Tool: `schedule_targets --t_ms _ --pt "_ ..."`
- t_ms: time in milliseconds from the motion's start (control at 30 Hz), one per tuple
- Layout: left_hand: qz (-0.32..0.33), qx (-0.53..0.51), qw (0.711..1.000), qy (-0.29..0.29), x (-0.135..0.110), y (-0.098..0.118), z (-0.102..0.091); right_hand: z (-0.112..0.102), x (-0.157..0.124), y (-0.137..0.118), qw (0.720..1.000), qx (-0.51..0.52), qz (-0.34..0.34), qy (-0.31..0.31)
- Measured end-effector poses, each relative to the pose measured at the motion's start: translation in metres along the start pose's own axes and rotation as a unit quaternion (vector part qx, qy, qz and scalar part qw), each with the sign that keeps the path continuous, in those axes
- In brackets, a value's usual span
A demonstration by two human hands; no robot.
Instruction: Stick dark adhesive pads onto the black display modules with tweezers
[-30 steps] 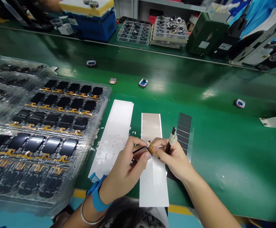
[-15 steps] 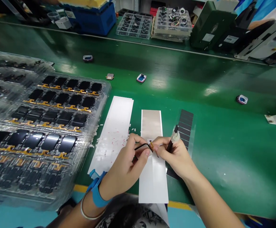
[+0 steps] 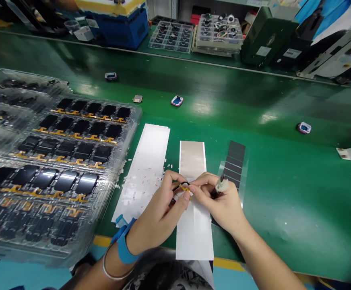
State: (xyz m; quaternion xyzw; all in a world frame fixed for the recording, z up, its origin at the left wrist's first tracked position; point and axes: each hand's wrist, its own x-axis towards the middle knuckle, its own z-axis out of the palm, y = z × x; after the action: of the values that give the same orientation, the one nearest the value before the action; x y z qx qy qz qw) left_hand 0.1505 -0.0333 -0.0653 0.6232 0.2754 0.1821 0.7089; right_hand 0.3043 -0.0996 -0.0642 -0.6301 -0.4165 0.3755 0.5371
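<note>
Between the thumb and fingers of my left hand (image 3: 166,205) is a small black-edged screen with an orange flex cable (image 3: 185,187). The fingers hide most of the screen. My right hand (image 3: 220,201) has its thumb and index fingertip pinched at the cable's right side. Tucked in that same hand is a dark pen-like tool with a whitish wrapping (image 3: 221,185); its working end is hidden. Both hands are over a white strip of backing sheet (image 3: 195,237) with a beige upper part. A blue strap and a bangle are on my left wrist.
Clear trays of black screens (image 3: 81,151) stand at the left. A white sheet (image 3: 142,169) with scattered scraps lies beside them. Right of my hands is a strip of black adhesive pieces (image 3: 236,155). Small watch-like cases (image 3: 177,100) dot the green bench; a shelf (image 3: 169,56) runs behind.
The screen has turned in my left fingers, so more of its orange cable shows. My right fingertips have shifted slightly left, and the pen-like tool has tipped lower in that hand.
</note>
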Motion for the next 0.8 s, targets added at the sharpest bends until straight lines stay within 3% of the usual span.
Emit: schedule_targets --t_ms 500,800 --pt "-0.021 -0.058 0.998 -0.023 0.0009 0.0026 0.0008 0.0024 -0.0036 -0.0043 1.0 0.011 -0.012 0.001" --pt "-0.009 -0.008 1.0 -0.018 0.0032 0.004 0.0014 -0.0025 -0.0012 -0.0004 0.999 0.023 0.013 -0.017"
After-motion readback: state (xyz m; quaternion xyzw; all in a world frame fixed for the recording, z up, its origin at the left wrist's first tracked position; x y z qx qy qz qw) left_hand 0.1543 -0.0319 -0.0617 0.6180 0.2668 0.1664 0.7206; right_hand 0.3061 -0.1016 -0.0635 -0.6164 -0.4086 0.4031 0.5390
